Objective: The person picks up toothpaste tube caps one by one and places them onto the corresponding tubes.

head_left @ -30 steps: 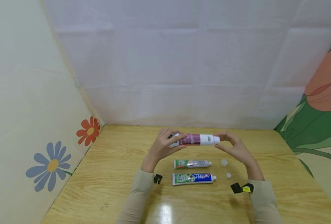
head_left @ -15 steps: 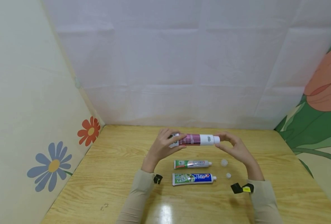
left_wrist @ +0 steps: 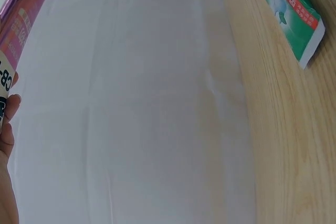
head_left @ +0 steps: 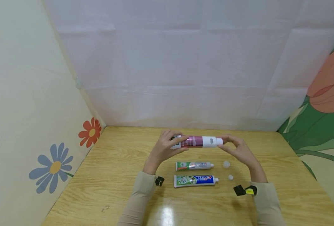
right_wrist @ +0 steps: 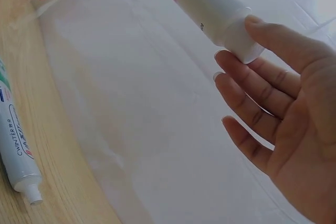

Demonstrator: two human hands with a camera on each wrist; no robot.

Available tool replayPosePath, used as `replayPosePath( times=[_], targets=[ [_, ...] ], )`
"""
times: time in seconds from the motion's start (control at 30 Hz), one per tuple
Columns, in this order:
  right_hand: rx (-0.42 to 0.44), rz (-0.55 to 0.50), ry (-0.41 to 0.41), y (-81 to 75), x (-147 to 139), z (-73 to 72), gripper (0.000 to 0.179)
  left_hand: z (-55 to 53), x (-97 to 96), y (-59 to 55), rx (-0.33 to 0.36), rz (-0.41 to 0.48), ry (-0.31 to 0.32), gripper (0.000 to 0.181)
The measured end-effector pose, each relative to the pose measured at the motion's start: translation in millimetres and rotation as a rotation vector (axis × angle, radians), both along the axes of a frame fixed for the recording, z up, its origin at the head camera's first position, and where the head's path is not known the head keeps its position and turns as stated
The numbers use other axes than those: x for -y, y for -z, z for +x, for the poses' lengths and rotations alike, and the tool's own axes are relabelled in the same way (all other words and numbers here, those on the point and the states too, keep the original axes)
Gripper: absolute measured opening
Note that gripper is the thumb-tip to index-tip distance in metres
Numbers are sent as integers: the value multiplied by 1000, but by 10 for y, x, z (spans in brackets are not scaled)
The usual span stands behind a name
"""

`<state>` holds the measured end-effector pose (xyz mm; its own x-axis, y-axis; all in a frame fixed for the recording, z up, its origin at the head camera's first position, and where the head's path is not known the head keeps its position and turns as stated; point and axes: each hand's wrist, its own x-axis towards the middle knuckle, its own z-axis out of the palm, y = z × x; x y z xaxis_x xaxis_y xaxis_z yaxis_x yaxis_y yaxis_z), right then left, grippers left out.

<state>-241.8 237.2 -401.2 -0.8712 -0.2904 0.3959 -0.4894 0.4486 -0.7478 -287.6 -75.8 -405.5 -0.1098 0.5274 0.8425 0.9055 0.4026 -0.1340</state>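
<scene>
A pink and white toothpaste tube (head_left: 195,141) is held level above the back of the table. My left hand (head_left: 164,147) grips its tail end, thumb and fingers on either side. At the other end, my right hand (head_left: 237,150) pinches the white cap (head_left: 219,141) between thumb and fingers. The right wrist view shows the thumb on one side of the cap (right_wrist: 244,40) and the fingertips on the other, with the little finger apart. In the left wrist view only the tube's printed tail (left_wrist: 16,40) and some fingertips show at the left edge.
On the wooden table (head_left: 121,194) lie a green and silver toothpaste tube (head_left: 194,165) and a blue and green one (head_left: 195,180), both uncapped. Two loose caps, a larger one (head_left: 226,164) and a smaller one (head_left: 230,177), sit to their right. A white sheet (head_left: 167,69) hangs behind.
The tube and both hands stay nearly in place, shifted only a few pixels; the right hand keeps its pinch on the cap.
</scene>
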Motion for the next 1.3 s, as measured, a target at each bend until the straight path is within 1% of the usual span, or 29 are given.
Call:
replayPosePath(
  times=[0.13,0.23,0.4,0.53,0.7,0.9,1.03,1.23,1.3],
  targets=[
    [19,-10,14,-2,-3,-1,25,7,-3,-4,13,-1,1,48],
    [16,-15,14,4,-6,-7,24,16,-5,-7,21,-7,-4,47],
    [-3,-12,12,22,-14,-16,22,35,-5,-10,41,-15,-16,52],
    [-3,3,34,21,-16,-20,20,38,-10,-6,48,-14,-14,57],
    [-9,6,48,23,-16,-29,15,32,-16,-2,55,-20,-8,56],
    [-36,2,38,41,-22,-45,10,27,-19,11,62,-36,-14,53],
    [-44,-2,30,37,-22,-46,11,30,-26,15,57,-42,-22,53],
    [-52,0,12,32,-15,-42,14,17,-25,29,49,-22,-10,51],
    [-55,9,3,-33,19,9,15,15,-22,28,48,-16,-9,51]
  ],
)
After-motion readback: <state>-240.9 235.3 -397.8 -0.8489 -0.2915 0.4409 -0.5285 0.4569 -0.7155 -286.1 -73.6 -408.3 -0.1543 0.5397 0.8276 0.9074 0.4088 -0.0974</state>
